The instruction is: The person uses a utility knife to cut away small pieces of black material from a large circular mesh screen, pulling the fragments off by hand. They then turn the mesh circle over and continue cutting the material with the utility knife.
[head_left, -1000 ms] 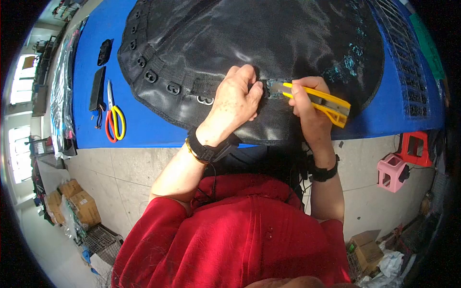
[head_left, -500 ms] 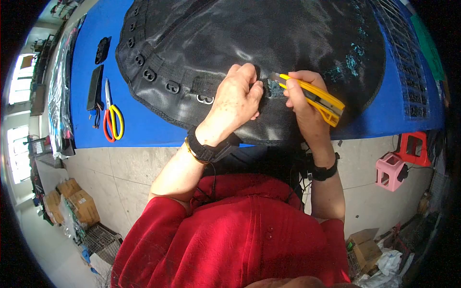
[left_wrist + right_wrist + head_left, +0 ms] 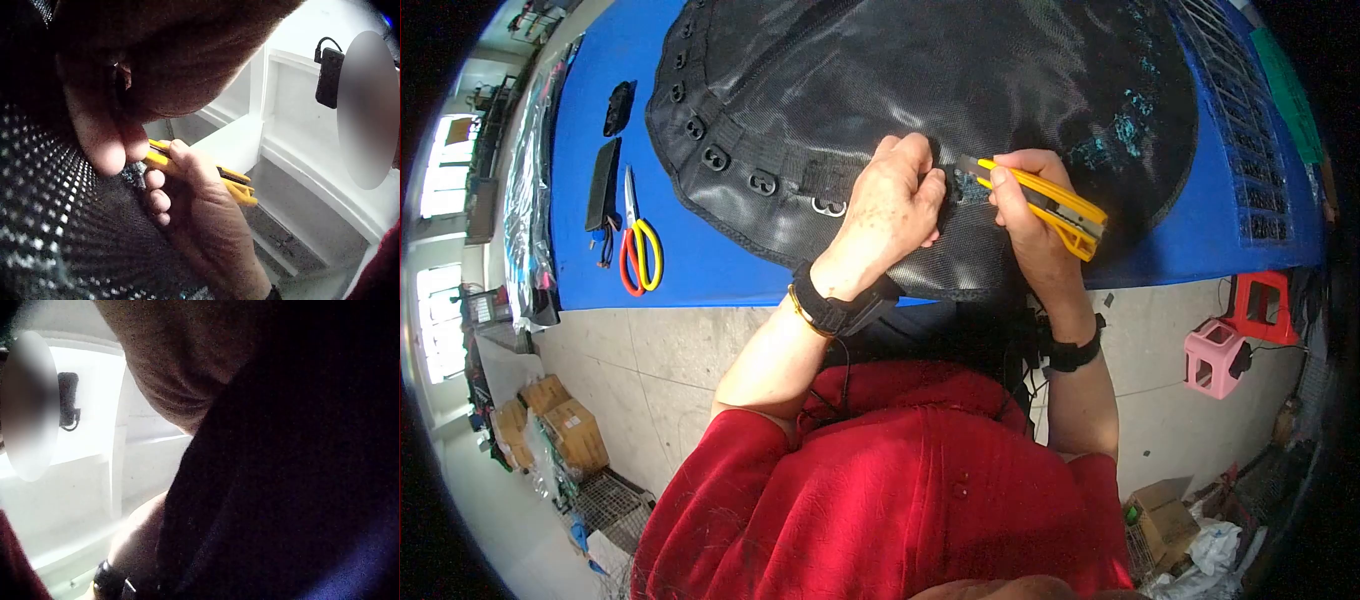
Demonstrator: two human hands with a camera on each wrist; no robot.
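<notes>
A large black mesh piece (image 3: 1000,80) with dark rings along its left border lies on the blue table. The left hand (image 3: 890,200) rests on it with bent fingers, gripping the fabric near a silver ring (image 3: 829,206). Just to the right, the right hand (image 3: 1042,225) holds a yellow box cutter (image 3: 1060,207), its blade tip at a patch of light-blue threads beside the left fingers. In the left wrist view the right hand (image 3: 206,219) pinches the cutter (image 3: 228,182) close to the left fingertips. Dark cloth hides the work in the right wrist view.
Scissors (image 3: 640,257) with red and yellow handles lie on the blue table (image 3: 700,270) at the left, beside a black pouch-like item (image 3: 603,185) and a small black bundle (image 3: 618,108). Black netting (image 3: 1250,150) covers the right side. A pink stool (image 3: 1215,360) stands on the floor.
The cutter has moved slightly up and to the left since the earliest frame, its blade now closer to the left fingers. The left hand has kept its place on the fabric.
</notes>
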